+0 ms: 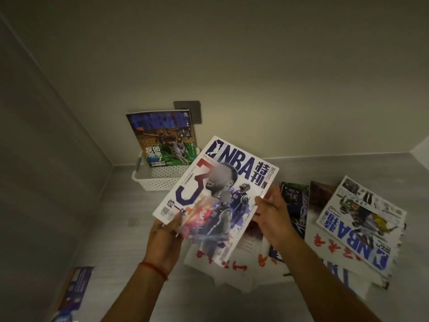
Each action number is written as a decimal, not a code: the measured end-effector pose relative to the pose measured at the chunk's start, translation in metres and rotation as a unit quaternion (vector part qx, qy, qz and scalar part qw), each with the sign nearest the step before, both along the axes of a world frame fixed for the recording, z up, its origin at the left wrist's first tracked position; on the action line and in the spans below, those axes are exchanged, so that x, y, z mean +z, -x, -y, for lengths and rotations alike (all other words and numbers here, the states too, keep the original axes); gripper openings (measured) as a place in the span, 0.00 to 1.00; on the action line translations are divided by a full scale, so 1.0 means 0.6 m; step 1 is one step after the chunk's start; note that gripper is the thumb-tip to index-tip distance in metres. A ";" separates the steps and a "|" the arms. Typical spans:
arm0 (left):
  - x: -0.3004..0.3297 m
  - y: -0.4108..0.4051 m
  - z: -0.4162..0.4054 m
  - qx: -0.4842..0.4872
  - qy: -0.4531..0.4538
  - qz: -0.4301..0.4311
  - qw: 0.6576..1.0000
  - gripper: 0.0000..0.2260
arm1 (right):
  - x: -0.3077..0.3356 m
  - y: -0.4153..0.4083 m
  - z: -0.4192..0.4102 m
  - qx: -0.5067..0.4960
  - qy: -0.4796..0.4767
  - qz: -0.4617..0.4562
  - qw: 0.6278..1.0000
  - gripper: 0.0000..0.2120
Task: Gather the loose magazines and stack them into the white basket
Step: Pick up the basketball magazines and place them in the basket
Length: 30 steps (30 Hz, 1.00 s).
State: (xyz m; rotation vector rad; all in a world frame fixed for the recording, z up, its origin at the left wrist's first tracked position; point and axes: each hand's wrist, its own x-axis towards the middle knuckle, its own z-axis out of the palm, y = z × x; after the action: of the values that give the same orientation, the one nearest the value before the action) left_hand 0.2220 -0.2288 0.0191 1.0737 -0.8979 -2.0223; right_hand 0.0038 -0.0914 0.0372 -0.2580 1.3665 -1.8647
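I hold a white NBA magazine [216,196] with a big "3" on its cover up above the surface, tilted. My left hand [163,238] grips its lower left edge and my right hand [271,214] grips its right edge. Behind it stands the white perforated basket [155,180] in the back corner, with one green-covered NBA magazine [162,138] upright inside, leaning on the wall. To the right, several loose magazines [357,226] lie in an untidy overlapping pile, partly hidden by my right arm.
The grey wood-grain surface [120,228] meets walls at the left and back. A dark wall plate [189,109] sits behind the basket. A purple leaflet [76,291] lies at the lower left, near the front edge.
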 end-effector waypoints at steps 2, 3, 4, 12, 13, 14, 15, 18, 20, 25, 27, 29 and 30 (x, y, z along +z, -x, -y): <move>-0.004 -0.030 0.015 -0.023 0.040 0.061 0.997 0.16 | 0.019 0.023 0.005 0.027 -0.007 -0.056 0.998 0.23; -0.002 -0.043 0.027 -0.038 0.075 0.096 0.992 0.16 | 0.029 0.035 0.008 0.051 -0.016 -0.089 0.995 0.23; 0.005 -0.052 0.041 -0.066 0.118 0.126 0.983 0.17 | 0.038 0.046 0.013 0.082 -0.021 -0.119 0.989 0.23; 0.076 -0.028 0.145 -0.078 0.301 0.196 0.930 0.09 | 0.103 0.032 0.134 0.243 -0.068 -0.285 0.925 0.17; 0.082 -0.033 0.168 -0.070 0.316 0.217 0.921 0.08 | 0.111 0.029 0.156 0.240 -0.083 -0.340 0.906 0.16; 0.090 -0.037 0.191 -0.062 0.328 0.237 0.913 0.07 | 0.120 0.030 0.179 0.231 -0.102 -0.409 0.877 0.15; 0.101 -0.040 0.215 -0.048 0.335 0.246 0.908 0.07 | 0.129 0.031 0.204 0.217 -0.116 -0.479 0.843 0.14; 0.138 -0.036 0.287 -0.006 0.367 0.244 0.898 0.06 | 0.159 0.035 0.282 0.163 -0.136 -0.591 0.778 0.11; 0.159 -0.025 0.326 -0.007 0.358 0.247 0.901 0.07 | 0.169 0.042 0.322 0.124 -0.142 -0.615 0.765 0.11; 0.174 -0.008 0.420 -0.014 0.261 0.203 0.944 0.11 | 0.160 0.048 0.420 0.066 -0.179 -0.624 0.757 0.13; 0.165 -0.001 0.447 -0.013 0.249 0.201 0.947 0.12 | 0.140 0.053 0.446 0.071 -0.197 -0.612 0.763 0.13; 0.146 0.008 0.467 -0.013 0.225 0.203 0.953 0.12 | 0.119 0.056 0.465 0.084 -0.218 -0.599 0.766 0.13; 0.136 0.013 0.477 -0.012 0.209 0.202 0.957 0.12 | 0.109 0.059 0.474 0.087 -0.227 -0.591 0.769 0.13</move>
State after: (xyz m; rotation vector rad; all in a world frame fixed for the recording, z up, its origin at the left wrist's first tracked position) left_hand 0.2143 -0.5148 0.1010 1.2480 -1.4758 -1.5452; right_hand -0.0314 -0.3757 0.1024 -1.4129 2.4247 -1.0471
